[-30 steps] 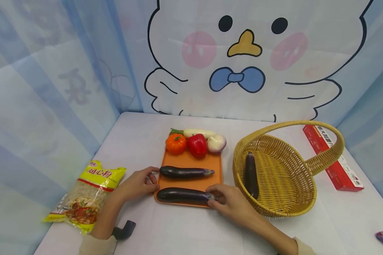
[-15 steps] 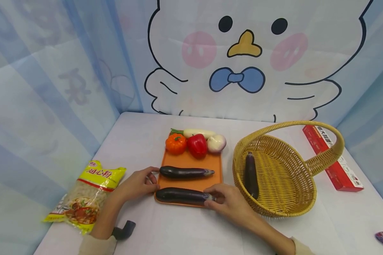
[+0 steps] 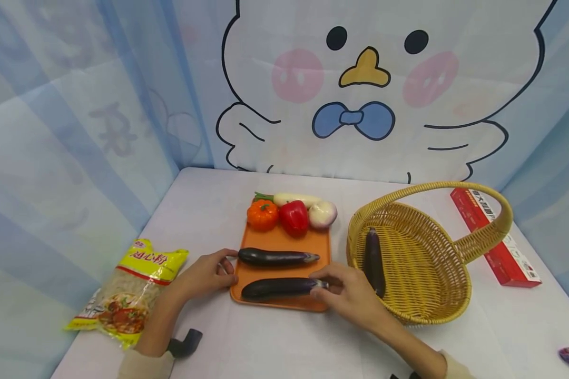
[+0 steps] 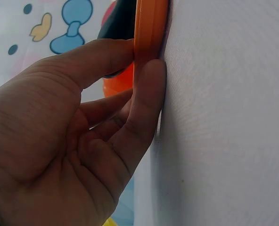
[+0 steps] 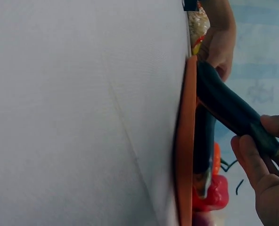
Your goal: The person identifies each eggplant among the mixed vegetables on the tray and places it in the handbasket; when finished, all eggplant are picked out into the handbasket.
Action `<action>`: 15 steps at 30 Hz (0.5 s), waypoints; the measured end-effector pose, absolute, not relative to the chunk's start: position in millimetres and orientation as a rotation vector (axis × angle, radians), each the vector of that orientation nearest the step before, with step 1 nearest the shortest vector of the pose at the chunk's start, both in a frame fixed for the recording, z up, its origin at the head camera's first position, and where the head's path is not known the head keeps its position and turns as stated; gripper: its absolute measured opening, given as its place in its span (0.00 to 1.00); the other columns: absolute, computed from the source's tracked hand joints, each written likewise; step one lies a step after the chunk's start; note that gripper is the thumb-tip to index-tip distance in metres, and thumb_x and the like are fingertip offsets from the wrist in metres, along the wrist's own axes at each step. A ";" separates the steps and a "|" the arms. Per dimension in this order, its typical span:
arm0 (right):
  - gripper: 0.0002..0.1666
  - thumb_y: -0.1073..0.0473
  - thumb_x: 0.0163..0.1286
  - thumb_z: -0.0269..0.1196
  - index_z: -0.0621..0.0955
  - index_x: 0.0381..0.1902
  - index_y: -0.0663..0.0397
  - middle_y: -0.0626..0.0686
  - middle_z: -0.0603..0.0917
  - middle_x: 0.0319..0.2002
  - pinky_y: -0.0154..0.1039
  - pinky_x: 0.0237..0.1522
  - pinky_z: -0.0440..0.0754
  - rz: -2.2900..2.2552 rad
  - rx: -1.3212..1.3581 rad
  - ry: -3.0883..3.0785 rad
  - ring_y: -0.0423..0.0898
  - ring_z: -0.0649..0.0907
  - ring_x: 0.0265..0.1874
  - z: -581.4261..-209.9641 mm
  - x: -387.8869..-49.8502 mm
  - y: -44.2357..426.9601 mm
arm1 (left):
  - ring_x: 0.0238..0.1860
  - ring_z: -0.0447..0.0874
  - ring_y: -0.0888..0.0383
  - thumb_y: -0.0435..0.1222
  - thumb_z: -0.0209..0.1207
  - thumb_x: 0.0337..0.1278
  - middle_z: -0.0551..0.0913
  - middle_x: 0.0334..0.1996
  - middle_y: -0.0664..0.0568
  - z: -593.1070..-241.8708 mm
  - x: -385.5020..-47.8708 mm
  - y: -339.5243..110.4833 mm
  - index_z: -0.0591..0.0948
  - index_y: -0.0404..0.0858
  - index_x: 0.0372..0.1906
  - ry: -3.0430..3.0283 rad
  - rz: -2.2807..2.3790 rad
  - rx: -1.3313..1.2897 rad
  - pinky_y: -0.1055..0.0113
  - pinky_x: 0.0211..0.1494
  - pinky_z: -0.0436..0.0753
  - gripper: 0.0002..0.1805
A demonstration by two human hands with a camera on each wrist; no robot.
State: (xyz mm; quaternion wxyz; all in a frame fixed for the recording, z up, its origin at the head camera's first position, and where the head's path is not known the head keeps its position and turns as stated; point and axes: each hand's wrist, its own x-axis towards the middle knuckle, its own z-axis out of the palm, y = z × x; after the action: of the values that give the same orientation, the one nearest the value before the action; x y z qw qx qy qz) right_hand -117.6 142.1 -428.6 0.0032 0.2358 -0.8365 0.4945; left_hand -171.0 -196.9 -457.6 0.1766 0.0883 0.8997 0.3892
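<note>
An orange tray [image 3: 308,240] lies on the table with two dark purple eggplants on it. My right hand [image 3: 348,295] pinches the near eggplant [image 3: 275,288] at its stem end. In the right wrist view that eggplant [image 5: 236,108] slants, its stem end raised off the tray and its other end low at the tray's far side. Along the tray's left edge my left hand [image 3: 206,276] pinches the rim; the left wrist view has thumb and fingers on the tray rim [image 4: 149,33]. The other eggplant [image 3: 277,257] lies behind, its blunt end close to my left fingertips.
An orange pumpkin [image 3: 263,215], red bell pepper [image 3: 294,218], white radish [image 3: 294,199] and purple-white onion or turnip [image 3: 322,215] sit at the tray's back. Right stands a wicker basket [image 3: 422,263] holding an eggplant [image 3: 373,263], near a red box [image 3: 509,263]. Left lies a yellow food bag [image 3: 133,295].
My right hand has moved slightly right and up, and the near eggplant has shifted right with it, its stem end raised. The left hand stays at the tray's edge.
</note>
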 end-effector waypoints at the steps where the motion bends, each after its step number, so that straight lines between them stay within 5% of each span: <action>1: 0.12 0.62 0.59 0.74 0.86 0.42 0.49 0.44 0.84 0.39 0.36 0.40 0.83 1.544 0.720 -2.629 0.42 0.84 0.39 -425.9 -117.7 143.6 | 0.31 0.77 0.57 0.38 0.68 0.57 0.79 0.32 0.54 -457.7 -170.9 -196.6 0.73 0.39 0.64 2.546 1.103 0.247 0.64 0.37 0.79 0.30; 15: 0.13 0.62 0.62 0.71 0.85 0.44 0.46 0.44 0.83 0.40 0.37 0.36 0.84 1.496 0.774 -2.584 0.45 0.82 0.36 -386.4 -119.5 171.6 | 0.32 0.77 0.57 0.39 0.68 0.57 0.79 0.32 0.55 -457.9 -171.6 -196.9 0.73 0.39 0.64 2.557 1.091 0.257 0.64 0.37 0.78 0.30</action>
State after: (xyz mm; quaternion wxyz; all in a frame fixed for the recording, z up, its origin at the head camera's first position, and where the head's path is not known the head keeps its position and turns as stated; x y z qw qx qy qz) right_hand -119.5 171.6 -386.4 0.0286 0.2508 -0.8374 0.4848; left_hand -171.6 -196.9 -457.9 0.1741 0.0906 0.9019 0.3847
